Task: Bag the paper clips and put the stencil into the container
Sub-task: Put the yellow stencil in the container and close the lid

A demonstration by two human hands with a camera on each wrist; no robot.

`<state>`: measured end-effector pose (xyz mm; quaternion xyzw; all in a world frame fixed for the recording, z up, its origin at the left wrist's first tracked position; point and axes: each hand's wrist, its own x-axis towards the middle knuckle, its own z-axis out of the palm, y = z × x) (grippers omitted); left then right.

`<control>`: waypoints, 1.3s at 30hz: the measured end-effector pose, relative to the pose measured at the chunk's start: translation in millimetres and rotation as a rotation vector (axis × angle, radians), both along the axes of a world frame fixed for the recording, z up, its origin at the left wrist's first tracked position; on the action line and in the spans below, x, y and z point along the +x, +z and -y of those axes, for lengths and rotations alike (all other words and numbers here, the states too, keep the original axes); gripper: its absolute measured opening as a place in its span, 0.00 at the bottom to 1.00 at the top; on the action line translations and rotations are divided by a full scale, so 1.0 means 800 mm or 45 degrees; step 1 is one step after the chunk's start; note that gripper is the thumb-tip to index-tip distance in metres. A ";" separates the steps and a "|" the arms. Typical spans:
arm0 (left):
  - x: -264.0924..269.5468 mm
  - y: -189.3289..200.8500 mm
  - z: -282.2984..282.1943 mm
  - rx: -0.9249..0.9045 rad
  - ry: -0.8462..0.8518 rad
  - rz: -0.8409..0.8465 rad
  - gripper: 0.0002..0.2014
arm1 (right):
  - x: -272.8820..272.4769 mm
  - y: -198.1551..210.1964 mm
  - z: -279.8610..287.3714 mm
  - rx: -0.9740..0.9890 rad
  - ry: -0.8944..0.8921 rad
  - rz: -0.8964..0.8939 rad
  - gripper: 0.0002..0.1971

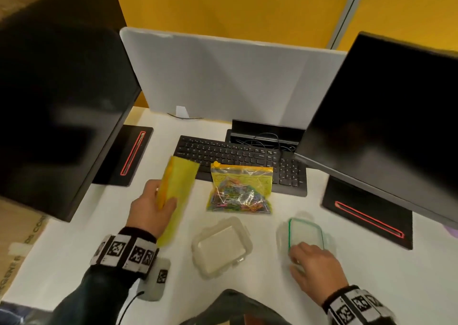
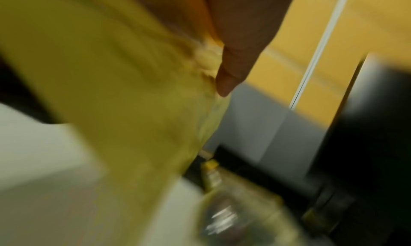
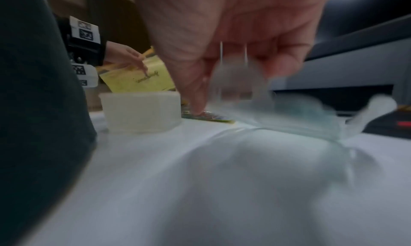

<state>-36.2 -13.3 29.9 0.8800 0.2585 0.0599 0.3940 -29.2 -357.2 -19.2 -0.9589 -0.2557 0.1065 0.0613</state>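
My left hand (image 1: 158,202) grips a yellow translucent stencil (image 1: 181,183) and holds it tilted above the desk, left of the keyboard. The left wrist view shows the stencil (image 2: 111,91) blurred, with one finger (image 2: 235,56) against it. A zip bag of coloured paper clips (image 1: 240,192) lies flat in front of the keyboard. The clear lidless container (image 1: 198,244) stands near the desk's front edge. To its right my right hand (image 1: 296,259) pinches the near end of the green-sealed lid (image 1: 306,233). In the right wrist view the lid (image 3: 300,116) is blurred beneath my fingers (image 3: 278,61).
A black keyboard (image 1: 238,156) lies behind the bag. Two dark monitors (image 1: 49,116) (image 1: 386,128) on black stands flank the desk, with a grey divider panel (image 1: 223,81) at the back. A cable tray (image 1: 265,133) sits behind the keyboard.
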 end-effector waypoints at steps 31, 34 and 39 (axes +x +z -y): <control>-0.011 0.059 0.065 -0.973 -0.403 0.123 0.26 | 0.063 0.109 -0.092 1.550 -0.450 -0.761 0.19; -0.009 0.052 0.072 -0.689 -0.393 0.133 0.14 | 0.064 0.107 -0.096 1.574 -0.524 -0.556 0.16; -0.009 0.037 0.061 -0.002 -0.487 0.186 0.03 | 0.062 0.100 -0.102 1.279 -0.402 -0.099 0.08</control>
